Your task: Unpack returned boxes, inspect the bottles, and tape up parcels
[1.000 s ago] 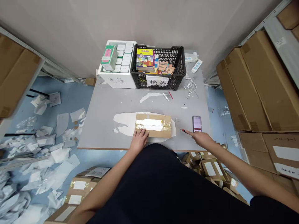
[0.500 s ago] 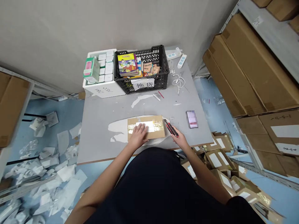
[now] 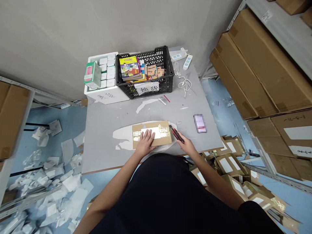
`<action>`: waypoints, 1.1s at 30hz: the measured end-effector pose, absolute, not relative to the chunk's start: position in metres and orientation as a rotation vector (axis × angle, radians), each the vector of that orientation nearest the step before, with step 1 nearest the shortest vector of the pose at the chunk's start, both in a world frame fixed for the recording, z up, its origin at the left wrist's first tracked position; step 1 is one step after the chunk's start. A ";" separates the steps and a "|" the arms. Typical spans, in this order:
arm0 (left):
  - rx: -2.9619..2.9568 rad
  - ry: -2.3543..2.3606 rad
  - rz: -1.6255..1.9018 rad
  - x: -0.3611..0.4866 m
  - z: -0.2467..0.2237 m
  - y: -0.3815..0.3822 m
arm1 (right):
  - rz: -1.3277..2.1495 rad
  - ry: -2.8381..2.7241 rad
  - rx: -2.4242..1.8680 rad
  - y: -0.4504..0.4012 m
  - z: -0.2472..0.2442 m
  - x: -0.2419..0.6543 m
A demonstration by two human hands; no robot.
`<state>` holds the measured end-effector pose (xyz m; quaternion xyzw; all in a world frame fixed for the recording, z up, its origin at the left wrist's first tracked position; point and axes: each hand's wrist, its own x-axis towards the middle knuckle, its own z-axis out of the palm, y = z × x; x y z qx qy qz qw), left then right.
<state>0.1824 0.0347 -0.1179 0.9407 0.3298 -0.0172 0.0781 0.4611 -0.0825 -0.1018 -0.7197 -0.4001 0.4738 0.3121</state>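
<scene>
A small cardboard box with clear tape and a white label lies flat at the table's front edge. Across its top rests my left hand, fingers spread over the label. My right hand grips a red and black utility knife, whose front end points at the box's right end. Whether the knife tip touches the cardboard I cannot tell.
On the grey table stand a black crate of books and a white foam box of small cartons. A phone, a white cable and power strips lie at the right. Shelves flank both sides.
The view has shifted slightly. My left hand still lies on the box, and my right hand keeps the utility knife near the box's right end.
</scene>
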 end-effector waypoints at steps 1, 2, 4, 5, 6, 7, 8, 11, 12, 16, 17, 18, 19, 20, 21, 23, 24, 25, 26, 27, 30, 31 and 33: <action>2.815 0.991 -0.051 0.183 -0.118 0.035 | 1.278 -1.040 -1.892 -0.082 -0.101 0.461; 2.814 0.992 -0.052 0.183 -0.118 0.035 | 1.305 -1.021 -1.885 -0.082 -0.101 0.461; 2.814 0.992 -0.050 0.183 -0.118 0.035 | 1.349 -0.978 -1.873 -0.082 -0.100 0.463; 2.815 0.990 -0.048 0.183 -0.119 0.035 | 1.364 -0.958 -1.869 -0.082 -0.100 0.463; 2.815 0.989 -0.044 0.182 -0.119 0.035 | 1.376 -0.941 -1.867 -0.083 -0.100 0.464; 2.816 0.987 -0.039 0.182 -0.119 0.035 | 1.385 -0.925 -1.867 -0.083 -0.100 0.465; 2.817 0.985 -0.032 0.181 -0.119 0.035 | 1.393 -0.910 -1.864 -0.084 -0.101 0.465; 2.815 0.971 -0.004 0.180 -0.120 0.035 | 1.417 -0.863 -1.854 -0.087 -0.101 0.464; 2.812 0.966 0.006 0.180 -0.120 0.034 | 1.418 -0.853 -1.852 -0.088 -0.100 0.463; 2.796 0.965 0.018 0.180 -0.120 0.034 | 1.378 -0.842 -1.849 -0.091 -0.099 0.456; 2.794 0.966 0.015 0.180 -0.119 0.034 | 1.368 -0.838 -1.850 -0.091 -0.099 0.454; 2.793 0.966 0.011 0.180 -0.119 0.034 | 1.361 -0.835 -1.853 -0.091 -0.099 0.452; 2.792 0.966 0.009 0.180 -0.119 0.034 | 1.357 -0.834 -1.856 -0.091 -0.100 0.451; 2.791 0.964 0.007 0.180 -0.119 0.034 | 1.352 -0.837 -1.860 -0.090 -0.100 0.450; 2.791 0.963 0.007 0.180 -0.119 0.034 | 1.350 -0.844 -1.863 -0.090 -0.101 0.450; 2.792 0.963 0.007 0.180 -0.120 0.034 | 1.349 -0.860 -1.866 -0.090 -0.102 0.450; 2.794 0.962 0.006 0.180 -0.120 0.034 | 1.350 -0.867 -1.863 -0.089 -0.103 0.450; 2.797 0.962 0.006 0.179 -0.121 0.034 | 1.351 -0.871 -1.858 -0.089 -0.103 0.451; 2.799 0.963 0.007 0.179 -0.121 0.034 | 1.351 -0.872 -1.852 -0.089 -0.103 0.451; 2.800 0.963 0.009 0.179 -0.121 0.034 | 1.351 -0.870 -1.848 -0.089 -0.103 0.451; 2.796 0.963 0.020 0.179 -0.122 0.034 | 1.347 -0.872 -1.855 -0.089 -0.102 0.451; 2.795 0.964 0.021 0.179 -0.122 0.034 | 1.345 -0.882 -1.860 -0.089 -0.102 0.452; 2.795 0.965 0.018 0.179 -0.121 0.034 | 1.342 -0.910 -1.858 -0.090 -0.100 0.452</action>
